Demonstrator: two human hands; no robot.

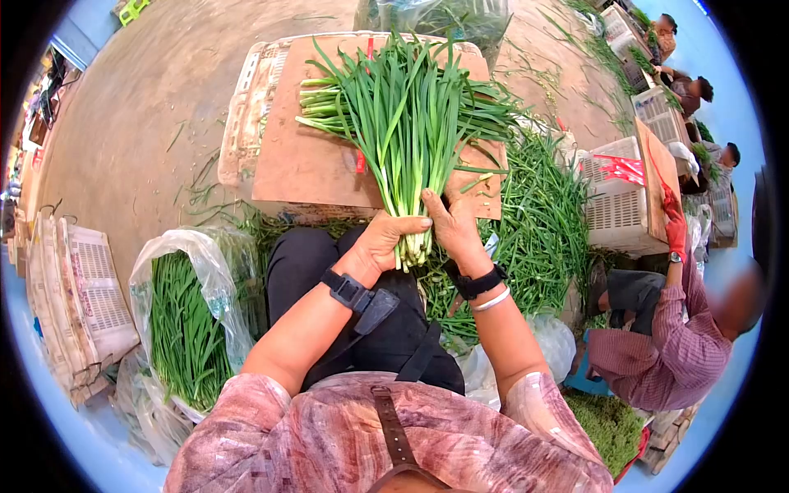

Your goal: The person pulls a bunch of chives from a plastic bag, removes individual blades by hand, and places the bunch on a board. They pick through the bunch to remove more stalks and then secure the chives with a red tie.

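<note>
A thick bunch of garlic chives [415, 135] is upright in front of me, its pale stem ends pointing toward my lap. My left hand [385, 240] is closed round the stems from the left, thumb across them. From the other side my right hand [457, 233] grips the same stems, its thumb raised along them and its other fingers partly hidden. Behind the leaves, another bunch of chives [316, 105] lies crosswise on a brown board [308, 174]. Red tape [360, 161] shows on the board beside the leaves.
The board rests on a white plastic crate [237, 148]. Loose greens [538, 209] are heaped to my right. A clear bag of chives [187, 320] stands at my left, near stacked crates [97, 287]. A person in red gloves [675, 226] sits at right beside another crate [612, 209].
</note>
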